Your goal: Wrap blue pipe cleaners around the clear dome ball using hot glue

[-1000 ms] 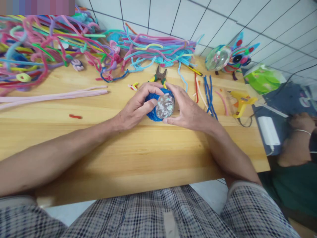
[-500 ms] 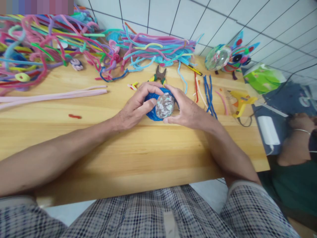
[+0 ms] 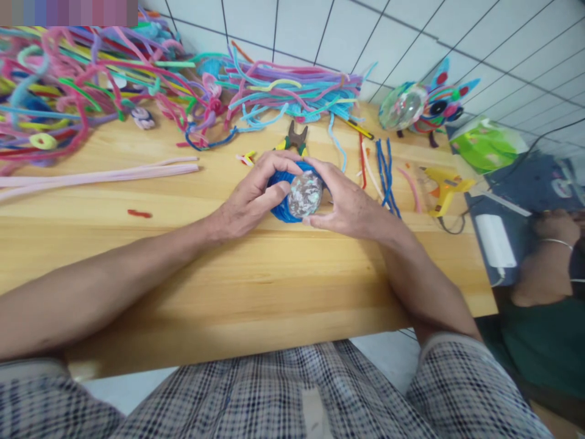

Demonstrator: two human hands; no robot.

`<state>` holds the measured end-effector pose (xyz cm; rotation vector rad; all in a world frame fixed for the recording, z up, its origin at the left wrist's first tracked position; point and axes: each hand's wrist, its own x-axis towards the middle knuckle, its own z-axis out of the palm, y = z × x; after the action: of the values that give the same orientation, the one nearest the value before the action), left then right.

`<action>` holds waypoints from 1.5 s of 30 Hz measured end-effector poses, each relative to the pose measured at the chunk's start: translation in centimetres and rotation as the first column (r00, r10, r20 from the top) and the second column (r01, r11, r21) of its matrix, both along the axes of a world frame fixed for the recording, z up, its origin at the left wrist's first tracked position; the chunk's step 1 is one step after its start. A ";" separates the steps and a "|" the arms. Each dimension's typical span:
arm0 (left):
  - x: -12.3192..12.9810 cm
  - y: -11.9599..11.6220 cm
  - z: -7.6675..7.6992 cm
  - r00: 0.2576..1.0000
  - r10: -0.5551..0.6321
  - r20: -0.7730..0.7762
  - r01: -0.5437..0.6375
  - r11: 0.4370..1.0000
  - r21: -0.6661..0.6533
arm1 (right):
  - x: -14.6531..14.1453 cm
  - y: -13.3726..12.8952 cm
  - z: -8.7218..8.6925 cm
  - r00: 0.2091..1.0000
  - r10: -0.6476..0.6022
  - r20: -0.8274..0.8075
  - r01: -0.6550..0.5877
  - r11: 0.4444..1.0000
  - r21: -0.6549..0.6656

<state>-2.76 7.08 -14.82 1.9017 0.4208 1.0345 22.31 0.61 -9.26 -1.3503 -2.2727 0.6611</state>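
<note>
At the near edge of the scene, a checked garment (image 3: pixel 274 390) is lying below the wooden table (image 3: pixel 274 262), with both forearms reaching over the tabletop. On the near right, beyond the table's side, another person's forearm (image 3: pixel 548 262) is showing. At the middle, the blue wound piece (image 3: pixel 280 210) is sitting between the two hands, with a round, mottled, shiny piece (image 3: pixel 305 194) facing up at its right part. The left hand (image 3: pixel 249 201) is holding the pair from the left, its thumb and fingers partly open around them, the thumb tip pressing near the border of the two. The right hand (image 3: pixel 350 204) is curving around the right side in a wider C, fingers meeting the far rim and thumb meeting the near rim. To the left, a short red piece (image 3: pixel 139 213) is lying alone, and pale pink stems (image 3: pixel 155 172) are stretching beyond it. To the right, blue stems (image 3: pixel 386 177), a pink stem (image 3: pixel 411 189) and a yellow glue gun (image 3: pixel 443 189) are lying in turn; a white box (image 3: pixel 496 241) is resting past the table's side. Just beyond the hands, pliers (image 3: pixel 297 137) are pointing their open jaws away. Farther off, multicoloured stems (image 3: pixel 297 94) are lying in a heap, while a decorated figure (image 3: pixel 441 110) is standing at far right, near a green bag (image 3: pixel 489 146). A tiled wall (image 3: pixel 356 36) is closing the far side.
</note>
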 end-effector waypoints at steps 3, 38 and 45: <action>0.1 0.3 -0.4 0.999 -0.035 0.024 0.034 0.999 0.032 | 0.0 -0.1 0.2 1.000 0.009 0.026 -0.009 1.000 -0.010; 0.2 -0.5 0.0 1.000 0.005 0.006 -0.006 0.999 0.054 | -3.3 -1.5 -0.6 0.991 -0.128 -0.040 0.134 0.966 0.223; 0.2 -0.7 -0.1 1.000 0.014 -0.005 -0.014 0.998 0.054 | -3.5 -1.6 -0.8 0.989 -0.138 -0.045 0.146 0.953 0.267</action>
<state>-2.58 6.35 -14.93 1.9520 0.4138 1.0600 18.84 -0.95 -10.05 -1.3456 -2.1283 0.3055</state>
